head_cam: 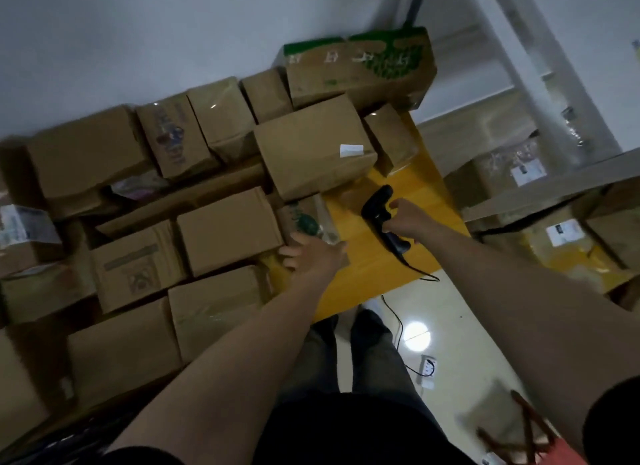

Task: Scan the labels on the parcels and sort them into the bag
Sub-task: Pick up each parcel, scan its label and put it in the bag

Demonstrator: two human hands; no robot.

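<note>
Several brown cardboard parcels cover a yellow table [381, 267]. My right hand [410, 220] grips a black handheld scanner [382, 215] above the table's bare yellow patch; the scanner's cable trails down to the floor. My left hand [313, 255] reaches out with spread fingers beside a plain brown parcel [228, 231] and a small taped parcel with green print [304, 220]; whether it touches either one is unclear. A larger parcel with a small white label [313, 146] lies just behind the scanner. No bag is identifiable in view.
A big carton with green print [360, 66] stands at the back by the wall. Grey shelving [540, 194] on the right holds labelled parcels [564, 236]. A power strip [427, 367] lies on the glossy floor by my legs. Something red-orange [540, 444] sits at bottom right.
</note>
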